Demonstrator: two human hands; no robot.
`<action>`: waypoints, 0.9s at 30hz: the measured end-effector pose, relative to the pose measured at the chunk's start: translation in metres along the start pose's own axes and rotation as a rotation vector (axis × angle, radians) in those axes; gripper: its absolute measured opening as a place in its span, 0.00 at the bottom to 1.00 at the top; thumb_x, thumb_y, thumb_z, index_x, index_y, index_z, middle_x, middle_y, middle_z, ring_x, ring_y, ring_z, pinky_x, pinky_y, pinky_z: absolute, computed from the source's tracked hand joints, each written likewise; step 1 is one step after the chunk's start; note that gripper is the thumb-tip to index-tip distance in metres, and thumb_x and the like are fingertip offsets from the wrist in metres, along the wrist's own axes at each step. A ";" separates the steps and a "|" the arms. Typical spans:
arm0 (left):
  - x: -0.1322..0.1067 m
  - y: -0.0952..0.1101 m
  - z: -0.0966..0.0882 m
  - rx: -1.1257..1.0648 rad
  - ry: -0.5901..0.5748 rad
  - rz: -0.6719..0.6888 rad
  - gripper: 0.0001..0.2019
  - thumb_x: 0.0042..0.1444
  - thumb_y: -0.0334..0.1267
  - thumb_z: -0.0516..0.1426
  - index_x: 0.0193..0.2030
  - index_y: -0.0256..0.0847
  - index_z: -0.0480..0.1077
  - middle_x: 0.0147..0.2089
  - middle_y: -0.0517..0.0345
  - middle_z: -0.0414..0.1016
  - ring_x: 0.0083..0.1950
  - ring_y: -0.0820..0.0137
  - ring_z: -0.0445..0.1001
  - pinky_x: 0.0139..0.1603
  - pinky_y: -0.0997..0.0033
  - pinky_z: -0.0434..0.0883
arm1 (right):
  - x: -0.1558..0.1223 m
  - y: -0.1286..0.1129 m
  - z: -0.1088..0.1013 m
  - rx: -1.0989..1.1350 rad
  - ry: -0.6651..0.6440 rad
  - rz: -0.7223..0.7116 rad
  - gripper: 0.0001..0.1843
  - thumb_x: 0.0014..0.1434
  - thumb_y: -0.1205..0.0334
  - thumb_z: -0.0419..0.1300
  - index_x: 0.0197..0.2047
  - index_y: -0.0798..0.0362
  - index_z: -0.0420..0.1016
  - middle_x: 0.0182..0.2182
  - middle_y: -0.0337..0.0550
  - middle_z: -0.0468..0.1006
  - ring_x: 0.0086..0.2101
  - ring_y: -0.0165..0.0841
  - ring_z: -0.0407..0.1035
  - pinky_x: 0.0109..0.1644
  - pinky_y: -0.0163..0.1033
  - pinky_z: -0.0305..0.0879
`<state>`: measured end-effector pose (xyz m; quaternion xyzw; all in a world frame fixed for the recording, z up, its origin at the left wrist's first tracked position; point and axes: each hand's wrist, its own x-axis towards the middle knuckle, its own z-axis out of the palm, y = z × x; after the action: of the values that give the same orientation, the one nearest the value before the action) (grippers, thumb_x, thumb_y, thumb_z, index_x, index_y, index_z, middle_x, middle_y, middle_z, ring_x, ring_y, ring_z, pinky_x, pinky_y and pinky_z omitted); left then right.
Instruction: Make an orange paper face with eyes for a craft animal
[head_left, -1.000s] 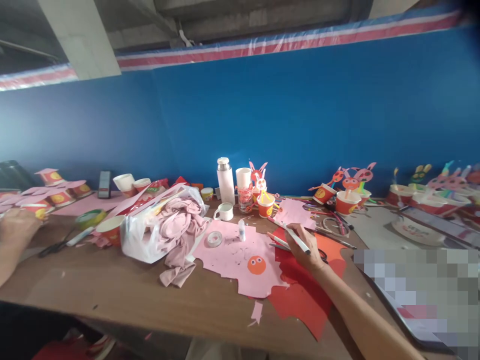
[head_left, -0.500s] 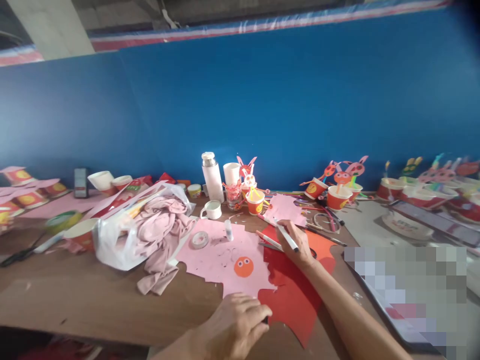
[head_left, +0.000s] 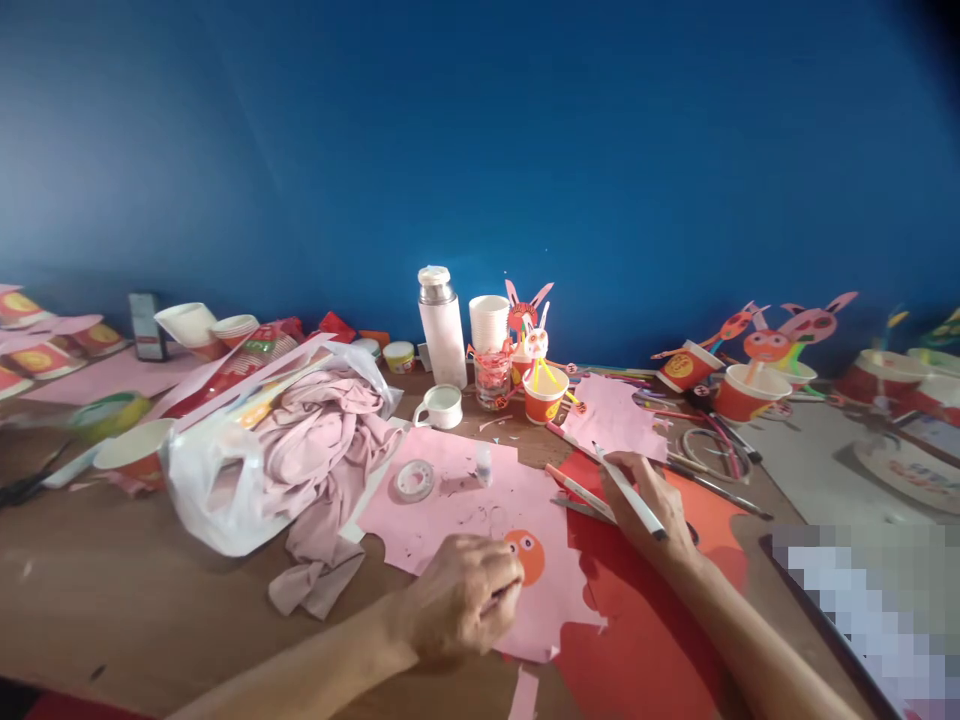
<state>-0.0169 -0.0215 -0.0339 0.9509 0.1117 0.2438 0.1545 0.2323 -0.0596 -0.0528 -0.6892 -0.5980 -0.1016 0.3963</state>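
Note:
My left hand (head_left: 461, 595) rests on a pink paper sheet (head_left: 442, 510) with its fingers curled, and they hide whatever may lie inside them. It sits just left of an orange paper circle with drawn eyes (head_left: 529, 555). My right hand (head_left: 645, 505) grips a white marker (head_left: 630, 490) above red paper (head_left: 637, 640) and orange paper (head_left: 720, 540). Under that hand lie a pink-tipped pencil (head_left: 577, 495) and dark scissor handles (head_left: 691, 533).
A plastic bag of pink cloth (head_left: 300, 460) lies left of the sheet. A tape roll (head_left: 414, 480), a glue stick (head_left: 484, 465), a mug (head_left: 441, 407) and a steel-topped flask (head_left: 441, 325) stand nearby. Paper-cup rabbit crafts (head_left: 544, 392) line the blue wall (head_left: 480, 150).
My left hand has moved from the far left onto the pink sheet beside the orange circle. The view has tilted down. My right hand still grips the marker.

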 end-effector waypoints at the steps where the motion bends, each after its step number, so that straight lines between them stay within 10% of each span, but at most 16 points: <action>1: -0.004 0.001 0.005 0.018 -0.034 0.032 0.07 0.54 0.28 0.46 0.31 0.39 0.63 0.24 0.60 0.66 0.24 0.73 0.64 0.27 0.74 0.62 | 0.000 0.000 0.000 -0.012 -0.007 0.006 0.07 0.56 0.59 0.52 0.36 0.49 0.69 0.27 0.43 0.78 0.28 0.37 0.72 0.31 0.38 0.64; 7: -0.015 -0.003 0.009 -0.032 -0.050 0.139 0.15 0.54 0.27 0.45 0.49 0.37 0.59 0.40 0.51 0.74 0.36 0.68 0.73 0.37 0.70 0.69 | 0.000 0.001 0.002 -0.068 -0.051 0.020 0.06 0.56 0.60 0.52 0.36 0.47 0.68 0.28 0.40 0.78 0.28 0.35 0.73 0.29 0.37 0.64; 21: -0.018 -0.008 0.010 0.046 -0.166 0.039 0.11 0.51 0.27 0.46 0.37 0.38 0.66 0.45 0.51 0.75 0.26 0.71 0.70 0.28 0.71 0.66 | -0.007 -0.004 -0.001 -0.098 -0.089 -0.044 0.04 0.57 0.61 0.52 0.36 0.48 0.68 0.31 0.43 0.76 0.31 0.34 0.72 0.33 0.36 0.65; 27: -0.013 -0.015 0.005 0.065 -0.198 0.068 0.09 0.51 0.24 0.46 0.30 0.39 0.65 0.47 0.55 0.74 0.26 0.73 0.68 0.29 0.70 0.63 | -0.013 -0.011 -0.009 0.108 -0.128 -0.306 0.17 0.58 0.70 0.50 0.50 0.48 0.64 0.31 0.41 0.78 0.28 0.32 0.72 0.33 0.37 0.65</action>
<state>-0.0281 -0.0124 -0.0488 0.9781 0.0712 0.1498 0.1254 0.2218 -0.0754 -0.0496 -0.5729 -0.7245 -0.0847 0.3738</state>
